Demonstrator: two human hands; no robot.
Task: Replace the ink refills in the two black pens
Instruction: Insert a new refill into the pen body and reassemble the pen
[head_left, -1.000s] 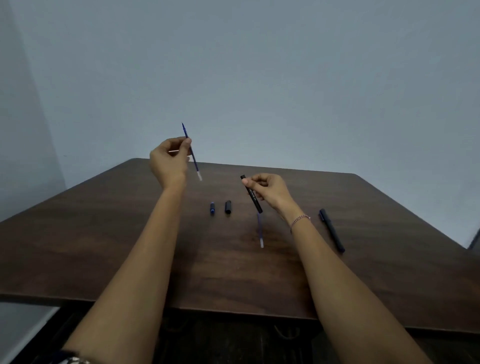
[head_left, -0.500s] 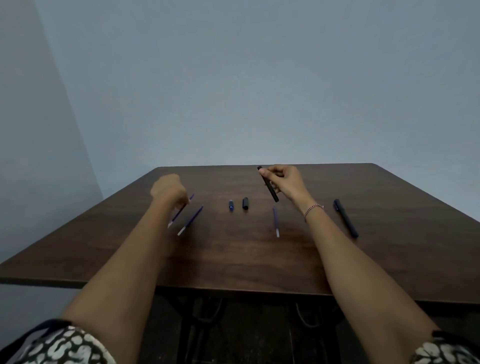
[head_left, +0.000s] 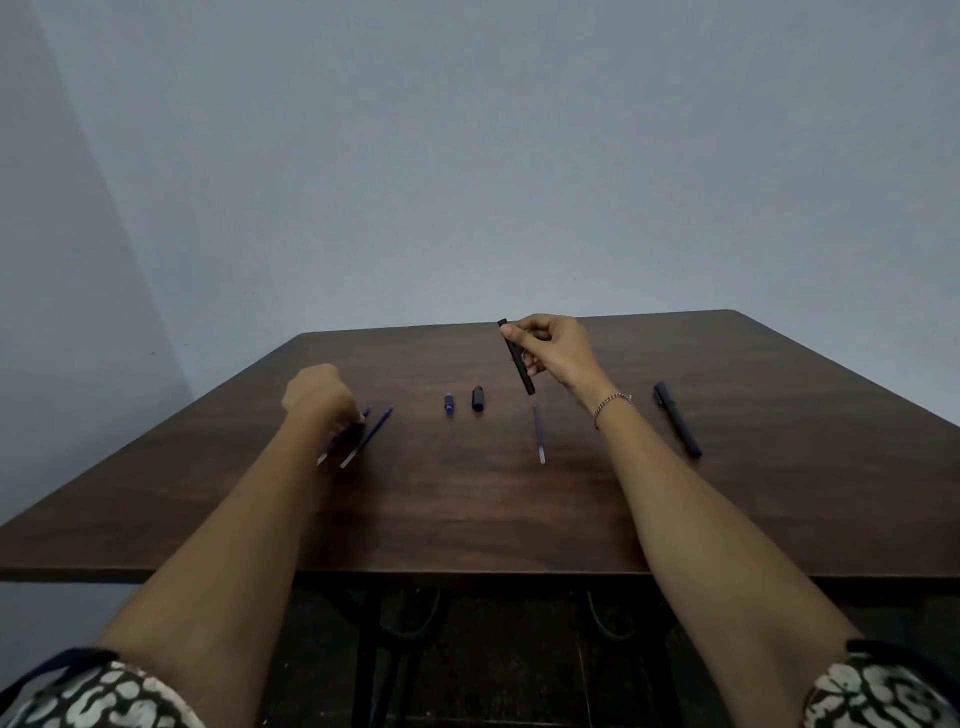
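Nearest, patterned black-and-white sleeves sit at the bottom corners, and two bare forearms reach out over the near edge of the dark wooden worktop. On its left part two blue refills lie slanted side by side. The outer refill runs under the left hand, and the inner refill lies just right of it. That hand is knuckles-up with its fingers curled down over the outer refill; whether they pinch it cannot be told. Near the middle a loose refill lies pointing near to far, pale tip nearest. To the right a whole black pen lies slanted, well apart from both hands. A little farther, between the hands, a small blue piece and a black cap lie side by side. The right hand, a beaded bracelet on its wrist, is raised above the worktop. It pinches a black pen barrel, tilted, with its lower end just above the far end of the loose refill. Behind stands a plain grey-blue wall.
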